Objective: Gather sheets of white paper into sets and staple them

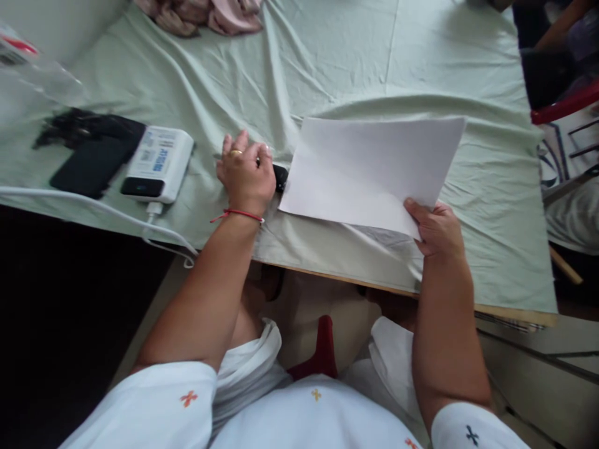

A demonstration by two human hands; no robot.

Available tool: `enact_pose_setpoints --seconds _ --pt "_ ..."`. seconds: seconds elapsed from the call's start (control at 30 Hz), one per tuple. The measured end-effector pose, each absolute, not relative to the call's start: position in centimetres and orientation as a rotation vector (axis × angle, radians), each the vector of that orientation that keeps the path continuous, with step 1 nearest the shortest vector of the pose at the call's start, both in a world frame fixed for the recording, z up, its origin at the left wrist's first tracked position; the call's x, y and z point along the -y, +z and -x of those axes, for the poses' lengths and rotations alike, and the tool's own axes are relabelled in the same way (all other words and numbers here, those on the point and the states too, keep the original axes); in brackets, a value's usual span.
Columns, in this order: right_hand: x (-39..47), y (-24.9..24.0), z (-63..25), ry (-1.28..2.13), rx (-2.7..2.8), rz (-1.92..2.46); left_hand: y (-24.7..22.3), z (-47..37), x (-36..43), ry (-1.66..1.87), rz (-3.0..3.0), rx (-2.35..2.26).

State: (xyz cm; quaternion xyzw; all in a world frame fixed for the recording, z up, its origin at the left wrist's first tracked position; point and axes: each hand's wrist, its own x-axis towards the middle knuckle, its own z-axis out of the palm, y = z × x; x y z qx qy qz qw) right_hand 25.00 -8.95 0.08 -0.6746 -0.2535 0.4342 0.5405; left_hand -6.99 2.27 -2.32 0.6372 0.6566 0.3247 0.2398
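White sheets of paper (pixel 369 174), or a single sheet, lie tilted above the table's front part. My right hand (pixel 437 227) pinches the near right corner, thumb on top and fingers underneath. At the paper's left edge, my left hand (pixel 247 171) is closed over a small black object (pixel 280 178), shaped like a stapler. Most of that object is hidden under my palm and fingers; its exposed end meets the paper's edge. A ring and a red cord bracelet are on my left hand and wrist.
A pale green cloth (pixel 496 187) covers the table. To the left are a white power bank (pixel 161 159) with a cable (pixel 93 198), a black phone-like slab (pixel 88 165) and a dark tangled bundle (pixel 70 128). Pinkish fabric (pixel 206 14) lies at the back.
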Motion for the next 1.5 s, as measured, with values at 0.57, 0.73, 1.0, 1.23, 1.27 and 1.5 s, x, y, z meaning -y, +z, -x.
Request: enact_pose_setpoints --seconds 0.57,0.73,1.0,1.23,1.27,1.5 --pt "8.5 -0.3 -24.6 0.966 0.573 1.614 -2.0 4.9 -0.9 0.679 -1.798 -1.966" --pt "8.4 -0.4 -24.6 0.963 0.584 1.59 -1.9 4.8 -0.7 0.623 -1.856 -2.014" --pt "8.3 -0.2 -24.7 0.953 0.594 1.632 -2.4 5.2 -0.9 0.653 -1.855 -1.98" --pt "8.4 -0.4 -24.9 0.944 0.593 1.656 -2.0 5.1 -0.2 0.687 -1.883 -1.906" --pt "8.5 -0.4 -25.0 0.943 0.589 1.652 -1.9 5.0 0.0 0.672 -1.903 -1.916" --pt "8.7 -0.5 -25.4 0.956 0.631 1.616 -1.7 4.7 0.1 0.611 -1.941 -1.966"
